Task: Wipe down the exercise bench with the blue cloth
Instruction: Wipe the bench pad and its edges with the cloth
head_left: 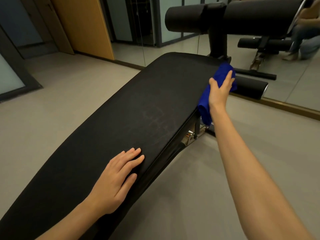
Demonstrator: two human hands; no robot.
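Head view, looking forward and down.

Exercise bench (138, 110): a long black padded board runs from the lower left of the frame to the upper centre. Faint scuff marks show on the middle of the pad. Metal frame parts are visible under its right edge.

Blue cloth (204, 110): it lies bunched at the far right edge of the pad, right of centre in the frame. Its lower end hangs down over the side of the bench.

Right hand (219, 90): the arm is extended from the lower right. The grip is spread, with the fingers straight and the thumb out to the left, and the palm presses on the cloth against the pad edge.

Left hand (116, 181): it rests palm-down on the near part of the pad, in the lower centre of the frame. The grip is flat, with the fingers straight and close together, and it holds nothing.

Surroundings: two black foam rollers (187, 19) sit on an upright post at the upper right, beyond the pad's far end. A shorter roller (249, 87) lies low, just right of the cloth. A wall mirror (285, 80) fills the right side above a wooden skirting. A wooden door (83, 23) stands at the upper left. The floor (60, 92) is pale grey.
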